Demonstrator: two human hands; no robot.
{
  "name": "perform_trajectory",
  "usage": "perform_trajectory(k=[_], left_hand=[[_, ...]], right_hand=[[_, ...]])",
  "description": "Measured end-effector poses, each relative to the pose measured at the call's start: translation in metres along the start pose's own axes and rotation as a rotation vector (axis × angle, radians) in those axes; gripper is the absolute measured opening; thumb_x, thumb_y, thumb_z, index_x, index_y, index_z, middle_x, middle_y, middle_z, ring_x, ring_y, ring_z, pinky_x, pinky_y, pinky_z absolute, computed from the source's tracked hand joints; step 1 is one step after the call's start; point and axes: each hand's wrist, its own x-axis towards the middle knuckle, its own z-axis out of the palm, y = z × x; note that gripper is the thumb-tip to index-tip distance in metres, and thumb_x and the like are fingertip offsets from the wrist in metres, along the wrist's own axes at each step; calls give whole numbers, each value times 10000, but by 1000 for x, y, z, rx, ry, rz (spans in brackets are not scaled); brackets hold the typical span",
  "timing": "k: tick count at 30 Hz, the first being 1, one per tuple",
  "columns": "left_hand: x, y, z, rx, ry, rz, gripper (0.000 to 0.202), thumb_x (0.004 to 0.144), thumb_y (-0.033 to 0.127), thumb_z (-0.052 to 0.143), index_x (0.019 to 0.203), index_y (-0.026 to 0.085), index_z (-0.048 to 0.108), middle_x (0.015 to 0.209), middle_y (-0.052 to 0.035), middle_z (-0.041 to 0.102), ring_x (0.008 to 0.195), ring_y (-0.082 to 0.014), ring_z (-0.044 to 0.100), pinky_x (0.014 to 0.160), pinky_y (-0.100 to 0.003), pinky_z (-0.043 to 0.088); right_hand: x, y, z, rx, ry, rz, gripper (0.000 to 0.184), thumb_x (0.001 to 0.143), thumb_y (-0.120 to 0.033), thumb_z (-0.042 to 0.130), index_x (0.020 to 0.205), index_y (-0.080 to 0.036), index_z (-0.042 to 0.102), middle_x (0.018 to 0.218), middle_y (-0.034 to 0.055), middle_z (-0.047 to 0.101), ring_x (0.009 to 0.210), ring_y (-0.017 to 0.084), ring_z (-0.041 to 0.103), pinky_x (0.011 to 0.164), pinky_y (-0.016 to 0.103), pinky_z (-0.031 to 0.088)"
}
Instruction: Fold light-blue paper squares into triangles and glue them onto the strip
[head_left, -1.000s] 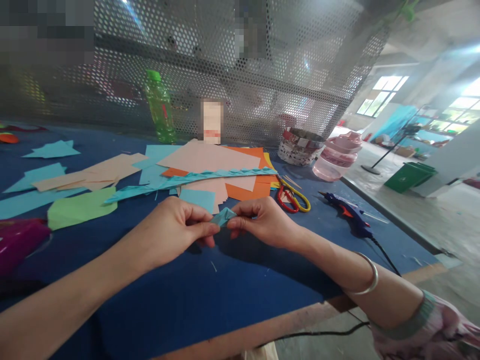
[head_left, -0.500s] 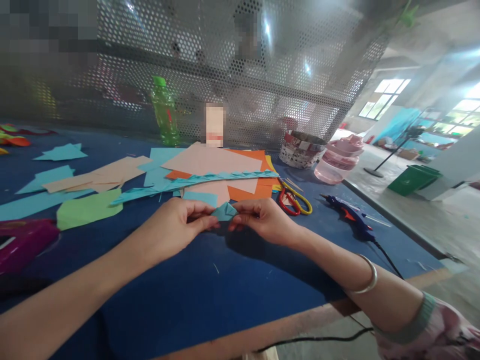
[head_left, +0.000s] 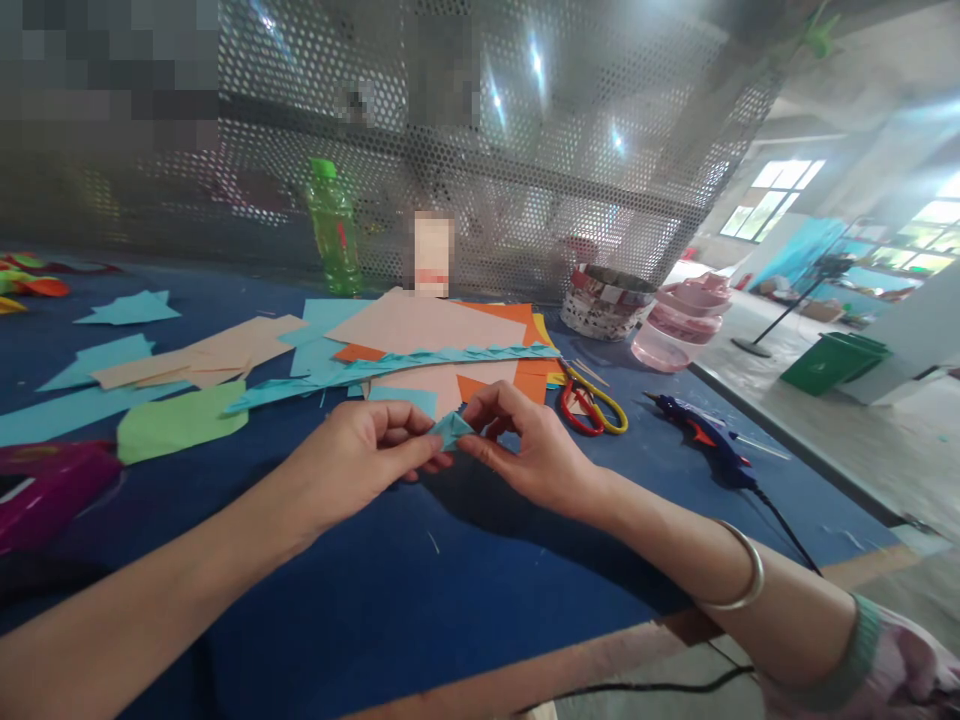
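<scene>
A small folded piece of light blue paper [head_left: 451, 430] is pinched between my two hands, just above the blue table [head_left: 375, 600]. My left hand [head_left: 375, 445] grips its left side with thumb and fingers. On the other side my right hand [head_left: 521, 440] holds the right edge between thumb and forefinger. Just beyond them a long pleated blue paper strip [head_left: 405, 362] lies across a pile of pink paper [head_left: 427, 325] and orange paper [head_left: 517, 382]. Red and yellow scissors [head_left: 592, 400] rest to the right of my right hand.
A glue gun [head_left: 701, 435] with a cord lies at the right. Behind stand a green bottle [head_left: 334, 235], a paper-covered basket [head_left: 604, 300] and a pink water container [head_left: 681, 322]. Cut green paper [head_left: 180, 422] and a purple object [head_left: 56, 492] are at the left.
My right hand's fingers have lifted and curled over the folded blue paper, which has turned slightly. My left hand keeps its grip. The view has shifted a little.
</scene>
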Motion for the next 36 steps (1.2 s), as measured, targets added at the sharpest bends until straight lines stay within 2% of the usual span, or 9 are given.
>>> perform_trajectory(k=[6, 14, 23, 27, 36], left_hand=[[2, -3, 0, -20, 17, -7, 343, 579, 494, 782, 714, 202, 662, 746, -53, 799, 768, -225, 740, 697, -310, 553], [6, -16, -1, 2, 12, 42, 336, 632, 502, 781, 757, 208, 677, 768, -43, 806, 779, -228, 750, 713, -312, 572], [4, -12, -2, 13, 13, 48, 287, 637, 469, 767, 727, 213, 672, 744, -29, 800, 751, -206, 740, 668, -272, 552], [3, -13, -2, -4, 6, 44, 288, 635, 465, 768, 722, 214, 658, 746, -24, 801, 746, -198, 739, 672, -266, 553], [6, -16, -1, 20, -5, 63, 291, 638, 472, 762, 729, 212, 668, 745, -30, 798, 775, -225, 749, 698, -292, 565]], right_hand=[[0, -2, 0, 6, 32, 3, 154, 877, -279, 647, 938, -197, 531, 891, 8, 635, 732, 110, 593, 689, 251, 518], [2, -3, 0, -20, 27, 16, 127, 881, -269, 653, 940, -195, 568, 883, 8, 655, 756, 116, 610, 706, 254, 522], [0, -1, 0, -24, 29, -10, 174, 893, -269, 638, 1035, -208, 559, 922, 19, 669, 809, 135, 633, 726, 272, 534], [0, -1, 0, -51, 23, -38, 117, 902, -248, 628, 992, -205, 567, 904, 10, 669, 768, 120, 617, 715, 260, 523], [-1, 0, 0, -76, 4, -23, 133, 895, -243, 633, 1003, -206, 564, 925, 16, 676, 766, 121, 618, 718, 262, 524]])
